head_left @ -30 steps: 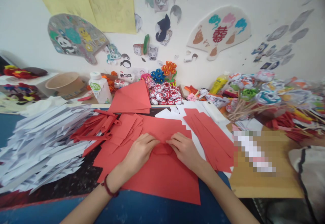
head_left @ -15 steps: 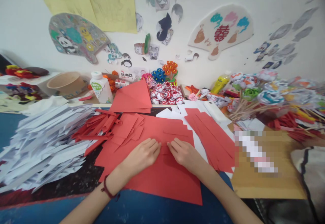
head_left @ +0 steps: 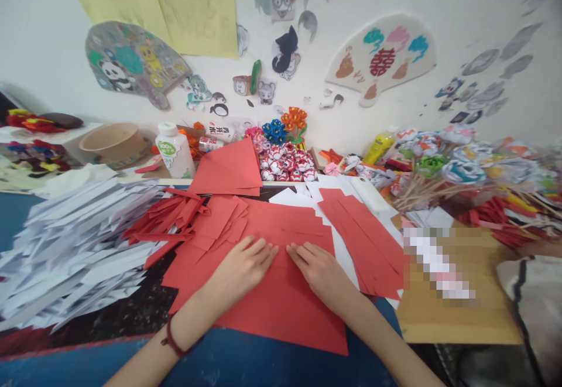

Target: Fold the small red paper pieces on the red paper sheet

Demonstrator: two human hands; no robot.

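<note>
My left hand (head_left: 251, 261) and my right hand (head_left: 311, 259) face each other over a large red paper sheet (head_left: 281, 311). The fingers of both hands are bent and drawn together, with a small gap between the two sets of fingertips. A piece of red paper (head_left: 282, 250) lies between and under the fingertips; its outline blends into the sheet below. Just beyond my right hand is a cut red strip (head_left: 302, 229). Small red rectangles (head_left: 219, 223) are stacked beyond my left hand. A dark red bracelet circles my left wrist.
Folded white paper strips (head_left: 83, 246) pile up at left, beside folded red strips (head_left: 169, 217). Longer red strips (head_left: 360, 240) lie at right near a brown board (head_left: 465, 317). A white bottle (head_left: 174, 151), red-and-white paper balls (head_left: 287, 161) and paper flowers (head_left: 465, 161) line the back.
My fingertips have loosened from a tighter pinch and lie a little flatter against the paper. My right hand has shifted slightly left. The surrounding piles stay as they were.
</note>
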